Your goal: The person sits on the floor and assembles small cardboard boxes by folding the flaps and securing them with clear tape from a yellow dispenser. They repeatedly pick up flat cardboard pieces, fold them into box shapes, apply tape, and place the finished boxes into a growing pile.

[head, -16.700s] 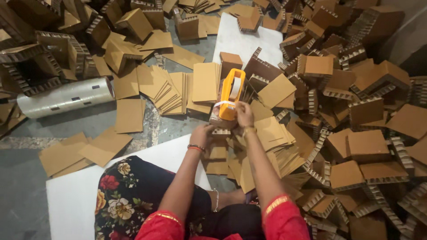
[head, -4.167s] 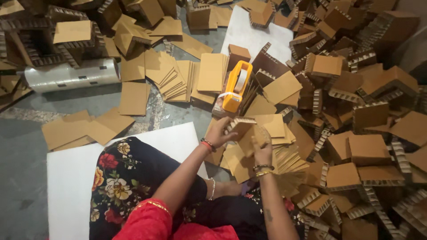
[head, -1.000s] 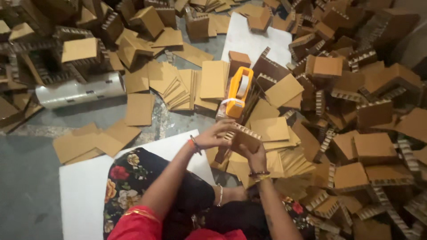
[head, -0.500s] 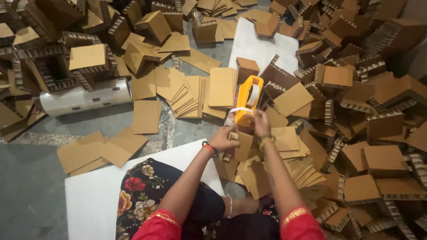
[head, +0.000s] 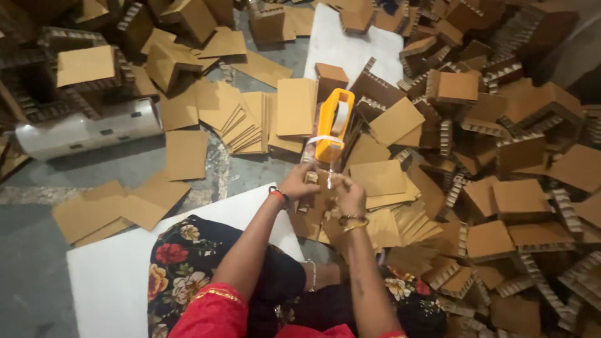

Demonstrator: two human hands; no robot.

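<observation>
Cardboard squares [head: 116,209] are strewn on the floor at the left, a small cardboard piece [head: 311,191] is pinched between the fingers of the left hand [head: 299,183] and right hand [head: 347,191] below an orange tape dispenser [head: 332,128], and honeycomb blocks [head: 501,206] are heaped rightward.

Flat cardboard squares [head: 186,153] lie beside a long silvery case [head: 87,131] and a white sheet [head: 109,281].

Grey floor [head: 37,288], white sheet [head: 113,281], cardboard pieces [head: 188,153] (scattered everywhere)
</observation>
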